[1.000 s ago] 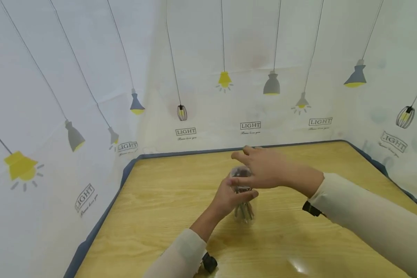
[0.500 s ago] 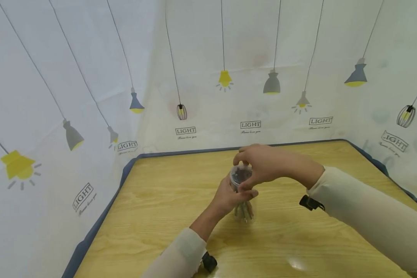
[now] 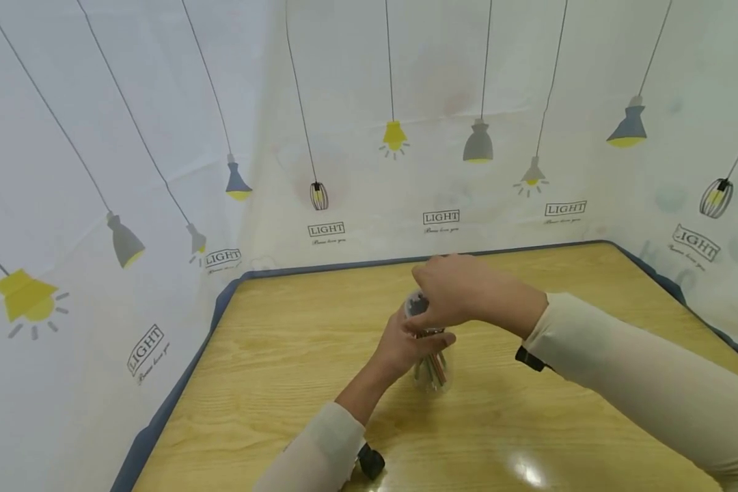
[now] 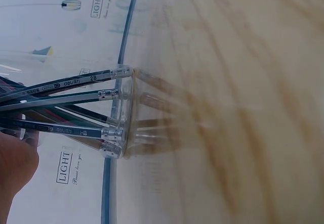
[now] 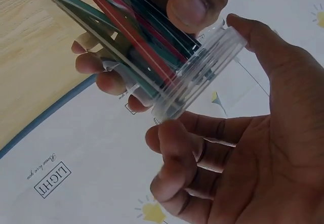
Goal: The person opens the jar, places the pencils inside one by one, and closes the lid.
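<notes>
A clear plastic jar [image 3: 432, 384] of pencils stands upright on the wooden table. My left hand [image 3: 398, 350] grips it around the upper part, with its thumb across the near side. In the right wrist view, my right hand [image 5: 263, 138] holds the clear ribbed lid [image 5: 202, 75] between its thumb and index finger, the other fingers curled below. Several dark, green and red pencils [image 5: 144, 42] lean inside under the lid. The left wrist view shows the ferrule ends of the pencils [image 4: 66, 85] down at the jar's base, some printed 2B and HB.
The wooden table [image 3: 283, 355] has a dark blue edge [image 3: 344, 268] along its back and sides. White sheeting [image 3: 369, 82] printed with hanging lamps surrounds it. A black wrist strap piece [image 3: 371, 462] shows below the left sleeve.
My right hand's fingers, spread over the jar top earlier, have curled in around the lid, and the wrist has shifted slightly left. The left hand keeps its hold on the jar.
</notes>
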Tool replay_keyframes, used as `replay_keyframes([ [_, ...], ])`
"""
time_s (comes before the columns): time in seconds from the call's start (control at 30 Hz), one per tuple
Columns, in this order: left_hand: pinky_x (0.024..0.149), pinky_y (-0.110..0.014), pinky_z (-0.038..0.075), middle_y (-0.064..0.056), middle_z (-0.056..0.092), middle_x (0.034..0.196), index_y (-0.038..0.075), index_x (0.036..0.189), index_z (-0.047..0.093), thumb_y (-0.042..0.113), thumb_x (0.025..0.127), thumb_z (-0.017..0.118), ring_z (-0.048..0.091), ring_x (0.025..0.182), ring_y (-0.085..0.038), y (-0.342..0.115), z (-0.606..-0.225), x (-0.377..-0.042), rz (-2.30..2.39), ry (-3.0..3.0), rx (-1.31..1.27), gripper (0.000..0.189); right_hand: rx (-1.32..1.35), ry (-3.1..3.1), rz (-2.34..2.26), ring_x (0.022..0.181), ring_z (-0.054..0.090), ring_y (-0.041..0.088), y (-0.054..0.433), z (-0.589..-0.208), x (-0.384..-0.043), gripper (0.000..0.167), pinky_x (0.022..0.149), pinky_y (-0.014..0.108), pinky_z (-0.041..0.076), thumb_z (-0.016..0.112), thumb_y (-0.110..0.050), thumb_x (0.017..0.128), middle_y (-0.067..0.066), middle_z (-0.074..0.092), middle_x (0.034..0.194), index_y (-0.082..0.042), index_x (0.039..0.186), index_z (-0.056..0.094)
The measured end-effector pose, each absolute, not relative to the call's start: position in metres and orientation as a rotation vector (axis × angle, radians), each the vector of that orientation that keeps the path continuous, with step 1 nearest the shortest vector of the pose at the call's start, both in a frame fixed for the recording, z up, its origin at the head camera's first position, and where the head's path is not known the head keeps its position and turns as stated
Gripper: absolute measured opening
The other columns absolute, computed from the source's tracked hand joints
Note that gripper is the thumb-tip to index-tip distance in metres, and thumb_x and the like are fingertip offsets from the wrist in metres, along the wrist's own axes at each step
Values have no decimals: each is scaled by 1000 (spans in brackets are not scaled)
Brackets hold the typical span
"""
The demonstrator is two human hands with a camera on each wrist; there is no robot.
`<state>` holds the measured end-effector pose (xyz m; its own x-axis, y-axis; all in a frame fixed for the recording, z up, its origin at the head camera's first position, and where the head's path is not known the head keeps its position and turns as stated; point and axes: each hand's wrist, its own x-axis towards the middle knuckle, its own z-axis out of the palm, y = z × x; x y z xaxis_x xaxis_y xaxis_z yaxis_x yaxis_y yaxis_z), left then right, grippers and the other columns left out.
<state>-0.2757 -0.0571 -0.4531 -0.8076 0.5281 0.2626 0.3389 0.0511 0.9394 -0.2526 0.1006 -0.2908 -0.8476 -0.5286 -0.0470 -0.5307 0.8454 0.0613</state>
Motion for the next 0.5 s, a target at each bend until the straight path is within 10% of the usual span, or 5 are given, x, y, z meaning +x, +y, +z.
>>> replay_keyframes([
  [0.23, 106, -32, 59, 2, 68, 144, 27, 157, 53, 45, 96, 86, 67, 123, -10, -57, -457, -277, 1885, 2107, 879, 72, -989, 2961, 49, 113, 74, 35, 117, -286, -249, 92, 89, 53, 65, 71, -76, 96, 19, 64, 145, -8, 157, 58],
  [0.5, 103, -32, 59, -3, 63, 147, 24, 159, 49, 54, 94, 86, 65, 126, -14, -59, -458, -280, 1934, 1988, 951, 81, -1265, 2700, -241, 123, 72, 30, 126, -277, -261, 56, 97, 46, 64, 93, -27, 93, 11, 71, 142, -9, 142, 73],
])
